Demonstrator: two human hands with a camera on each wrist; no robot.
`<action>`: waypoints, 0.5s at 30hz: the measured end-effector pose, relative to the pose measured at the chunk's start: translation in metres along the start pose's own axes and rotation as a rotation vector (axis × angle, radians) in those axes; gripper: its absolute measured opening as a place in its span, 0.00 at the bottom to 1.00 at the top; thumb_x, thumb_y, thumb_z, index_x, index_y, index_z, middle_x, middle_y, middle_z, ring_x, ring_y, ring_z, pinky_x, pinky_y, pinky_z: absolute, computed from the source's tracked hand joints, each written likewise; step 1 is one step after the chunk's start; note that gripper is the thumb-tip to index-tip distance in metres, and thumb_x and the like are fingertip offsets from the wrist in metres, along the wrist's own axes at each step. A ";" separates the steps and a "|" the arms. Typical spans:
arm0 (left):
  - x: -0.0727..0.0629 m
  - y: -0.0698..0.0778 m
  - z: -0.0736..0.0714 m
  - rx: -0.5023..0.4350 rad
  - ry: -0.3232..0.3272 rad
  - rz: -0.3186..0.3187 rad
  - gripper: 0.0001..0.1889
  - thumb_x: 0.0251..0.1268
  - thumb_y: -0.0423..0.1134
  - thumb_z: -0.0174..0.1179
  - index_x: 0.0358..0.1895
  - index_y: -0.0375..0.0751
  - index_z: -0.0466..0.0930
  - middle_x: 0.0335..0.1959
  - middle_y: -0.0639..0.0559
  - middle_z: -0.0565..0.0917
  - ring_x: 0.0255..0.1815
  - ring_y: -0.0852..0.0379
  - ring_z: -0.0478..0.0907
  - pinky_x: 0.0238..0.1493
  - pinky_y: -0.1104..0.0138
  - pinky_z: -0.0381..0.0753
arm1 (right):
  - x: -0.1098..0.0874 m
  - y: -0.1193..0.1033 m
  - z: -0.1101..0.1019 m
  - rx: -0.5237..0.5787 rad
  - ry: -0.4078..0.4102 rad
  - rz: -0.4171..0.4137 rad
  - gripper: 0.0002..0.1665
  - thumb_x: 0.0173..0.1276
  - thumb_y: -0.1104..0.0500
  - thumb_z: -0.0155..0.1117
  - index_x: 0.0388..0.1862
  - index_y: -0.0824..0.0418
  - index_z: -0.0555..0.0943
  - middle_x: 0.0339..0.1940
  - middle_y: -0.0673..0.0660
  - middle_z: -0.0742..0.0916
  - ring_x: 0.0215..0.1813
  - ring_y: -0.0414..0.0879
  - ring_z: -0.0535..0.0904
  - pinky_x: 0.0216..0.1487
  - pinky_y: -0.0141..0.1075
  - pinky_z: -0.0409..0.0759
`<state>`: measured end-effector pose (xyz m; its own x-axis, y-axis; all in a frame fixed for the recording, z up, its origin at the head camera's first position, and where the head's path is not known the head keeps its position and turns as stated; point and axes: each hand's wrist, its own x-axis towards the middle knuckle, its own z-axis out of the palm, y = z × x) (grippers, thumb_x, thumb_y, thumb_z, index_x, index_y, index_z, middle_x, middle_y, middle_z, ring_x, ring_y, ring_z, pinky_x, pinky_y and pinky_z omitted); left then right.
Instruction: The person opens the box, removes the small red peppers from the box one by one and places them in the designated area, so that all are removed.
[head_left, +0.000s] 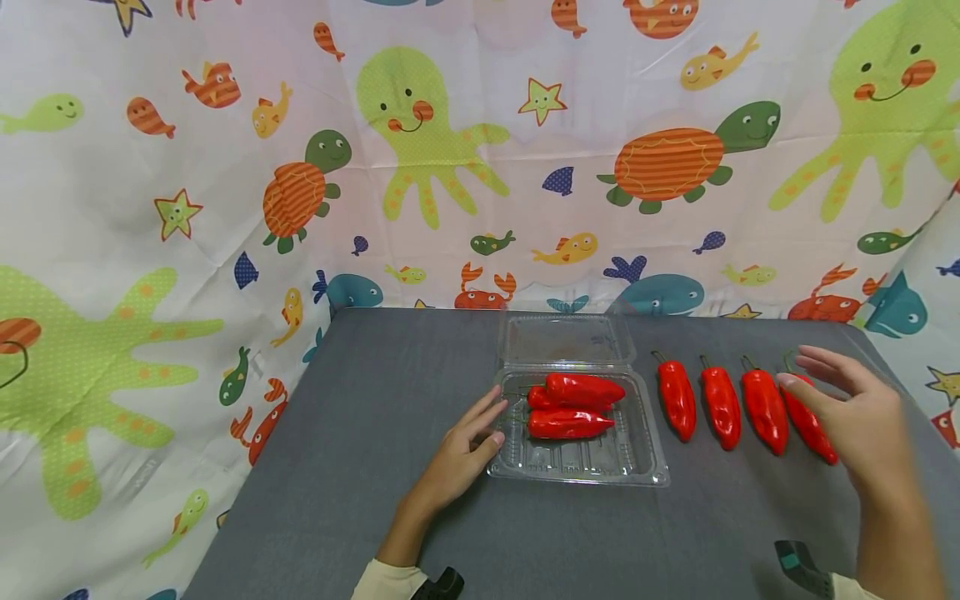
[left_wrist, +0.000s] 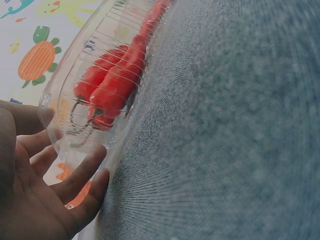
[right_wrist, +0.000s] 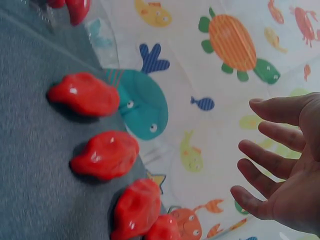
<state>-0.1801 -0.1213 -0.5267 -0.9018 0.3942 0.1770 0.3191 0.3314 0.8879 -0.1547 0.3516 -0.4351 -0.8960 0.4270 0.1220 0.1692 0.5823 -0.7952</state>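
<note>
A clear plastic clamshell box (head_left: 641, 458) stands on the table with its lid (head_left: 564, 340) folded back. Inside lie three red peppers (head_left: 572, 423), also seen through the ribbed wall in the left wrist view. My left hand (head_left: 459, 457) rests its fingertips at the box's left edge, fingers spread and loosely bent. To the right of the box, several red peppers stand in a row, stems away from me. Over the rightmost pepper (head_left: 810, 429) hovers my right hand (head_left: 862, 408), partly covering it. In the right wrist view this hand (right_wrist: 290, 170) has its fingers spread, holding nothing.
A grey cloth covers the table (head_left: 360, 400). Behind it and on the left hangs a white curtain (head_left: 480, 250) printed with sea animals. Dark wrist straps (head_left: 442, 583) show at both of my sleeves.
</note>
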 end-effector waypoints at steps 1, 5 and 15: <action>0.000 0.000 0.000 0.000 -0.001 -0.001 0.28 0.81 0.35 0.58 0.81 0.44 0.68 0.86 0.60 0.59 0.58 0.53 0.84 0.57 0.63 0.80 | -0.001 -0.002 0.001 0.000 -0.007 -0.011 0.40 0.78 0.42 0.65 0.84 0.49 0.68 0.79 0.70 0.73 0.71 0.70 0.70 0.36 0.15 0.69; 0.000 0.001 0.000 0.007 -0.006 -0.008 0.28 0.82 0.36 0.58 0.81 0.45 0.68 0.86 0.62 0.59 0.59 0.54 0.83 0.57 0.63 0.80 | -0.004 -0.009 0.005 0.003 -0.021 -0.054 0.38 0.77 0.43 0.66 0.83 0.48 0.70 0.76 0.66 0.77 0.72 0.68 0.67 0.37 0.17 0.70; 0.000 0.002 0.000 -0.026 0.004 0.008 0.28 0.81 0.35 0.58 0.80 0.44 0.69 0.86 0.56 0.60 0.59 0.50 0.84 0.58 0.62 0.80 | -0.010 -0.021 0.016 0.029 -0.085 -0.144 0.38 0.76 0.41 0.67 0.81 0.50 0.72 0.71 0.62 0.79 0.61 0.37 0.68 0.40 0.17 0.74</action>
<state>-0.1791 -0.1206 -0.5250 -0.9005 0.3934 0.1854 0.3184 0.3060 0.8972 -0.1554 0.3240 -0.4288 -0.9417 0.2799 0.1866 0.0256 0.6128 -0.7898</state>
